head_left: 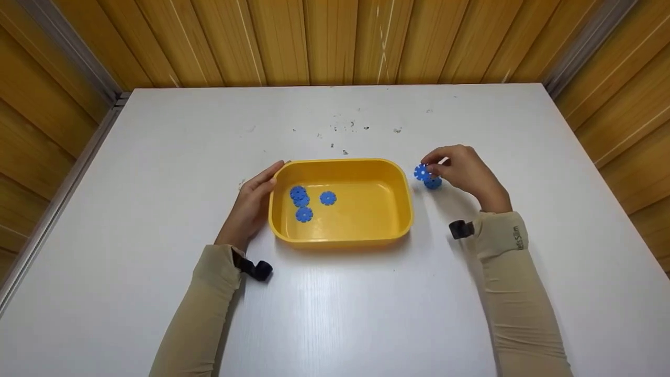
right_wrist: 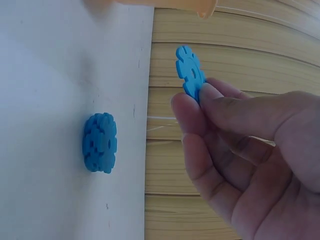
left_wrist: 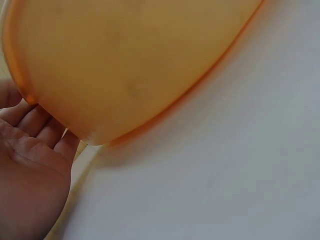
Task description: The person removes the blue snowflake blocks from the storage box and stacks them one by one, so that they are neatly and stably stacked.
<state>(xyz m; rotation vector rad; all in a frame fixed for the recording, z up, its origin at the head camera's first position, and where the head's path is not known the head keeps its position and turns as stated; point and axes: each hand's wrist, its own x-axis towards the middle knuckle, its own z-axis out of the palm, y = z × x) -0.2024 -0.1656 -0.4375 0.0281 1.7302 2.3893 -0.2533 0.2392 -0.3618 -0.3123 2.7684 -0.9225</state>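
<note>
My right hand pinches a blue notched plastic disc, a snowflake-shaped building piece, between thumb and fingertips. In the right wrist view this disc stands out above the fingers. Below it, a short stack of matching blue discs sits on the table, apart from the hand. My left hand holds the left end of a yellow plastic tub, thumb at the rim. The left wrist view shows its fingers against the outer wall. Several blue discs lie flat in the tub's left half, some overlapping.
The tub stands mid-table, with the stack just beyond its right end. Dark scuffs mark the white tabletop towards the back. Wood-look panels rise behind and at both sides. A small black wrist camera juts from each sleeve.
</note>
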